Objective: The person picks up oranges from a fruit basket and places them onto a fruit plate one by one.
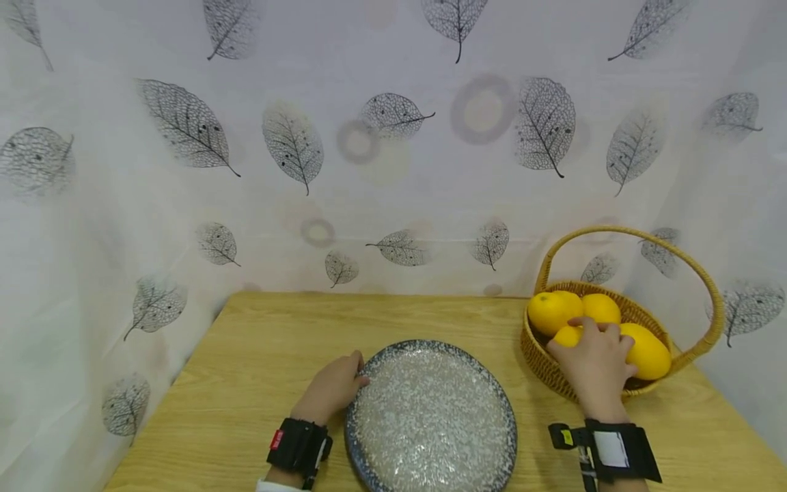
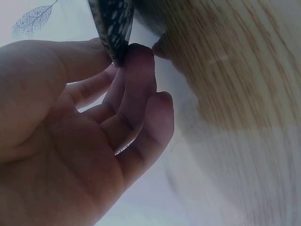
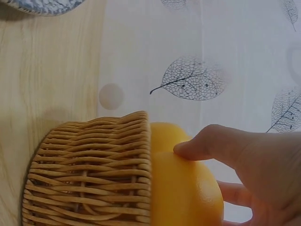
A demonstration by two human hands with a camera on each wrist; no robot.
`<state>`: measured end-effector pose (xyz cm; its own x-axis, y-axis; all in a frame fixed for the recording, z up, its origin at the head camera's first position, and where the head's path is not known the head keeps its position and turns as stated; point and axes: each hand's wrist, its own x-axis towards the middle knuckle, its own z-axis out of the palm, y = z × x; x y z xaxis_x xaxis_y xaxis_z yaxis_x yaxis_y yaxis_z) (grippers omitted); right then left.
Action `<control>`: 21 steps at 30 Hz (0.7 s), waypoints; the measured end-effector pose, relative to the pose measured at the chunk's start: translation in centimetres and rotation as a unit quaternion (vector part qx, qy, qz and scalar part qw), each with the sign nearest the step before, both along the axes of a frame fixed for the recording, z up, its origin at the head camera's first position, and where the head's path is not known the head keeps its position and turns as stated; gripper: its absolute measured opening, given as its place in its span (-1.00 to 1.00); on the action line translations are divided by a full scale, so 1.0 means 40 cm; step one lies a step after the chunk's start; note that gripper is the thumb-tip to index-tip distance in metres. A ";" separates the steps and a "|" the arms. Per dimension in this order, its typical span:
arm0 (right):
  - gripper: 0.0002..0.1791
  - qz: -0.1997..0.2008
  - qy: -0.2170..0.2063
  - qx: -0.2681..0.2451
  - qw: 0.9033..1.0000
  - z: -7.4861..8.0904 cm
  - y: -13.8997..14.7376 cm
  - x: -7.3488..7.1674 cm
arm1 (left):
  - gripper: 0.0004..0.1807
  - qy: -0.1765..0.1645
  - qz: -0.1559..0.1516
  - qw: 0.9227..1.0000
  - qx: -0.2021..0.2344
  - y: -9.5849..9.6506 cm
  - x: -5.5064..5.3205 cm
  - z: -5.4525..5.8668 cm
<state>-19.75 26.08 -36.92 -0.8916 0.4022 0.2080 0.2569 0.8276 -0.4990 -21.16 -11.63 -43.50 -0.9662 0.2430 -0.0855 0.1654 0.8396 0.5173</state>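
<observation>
In the head view my left hand [image 1: 332, 388] is at the left rim of a round speckled grey plate [image 1: 433, 417] with a dark blue edge. The left wrist view shows the plate's rim [image 2: 113, 28] pinched between thumb and fingers. At the right, my right hand [image 1: 596, 365] reaches into a wicker basket [image 1: 547, 369], its fingers curled over a yellow orange [image 1: 567, 335]. In the right wrist view the thumb presses on the orange [image 3: 186, 188] above the woven wall; the far fingers are partly hidden behind it.
Several other yellow fruits [image 1: 601, 309] lie in the basket, one longer fruit [image 1: 645, 352] at its right side. A tall arched handle [image 1: 701, 273] rises over the basket. The wooden table [image 1: 277, 328] ends at a leaf-printed white curtain [image 1: 393, 184].
</observation>
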 end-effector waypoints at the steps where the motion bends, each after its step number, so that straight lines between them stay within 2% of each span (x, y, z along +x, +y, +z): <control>1: -0.39 0.000 0.001 0.000 1.000 0.002 0.001 0.002 | -0.83 -0.002 -0.002 1.000 0.000 0.000 0.000 -0.001; 14: -0.40 0.000 0.063 0.008 0.998 0.042 -0.030 0.011 | -0.80 -0.009 0.002 1.000 0.009 -0.003 0.002 0.002; 21: -0.46 0.034 0.121 0.014 0.992 0.038 -0.083 0.007 | -0.80 -0.010 -0.002 1.000 0.015 -0.006 0.000 -0.007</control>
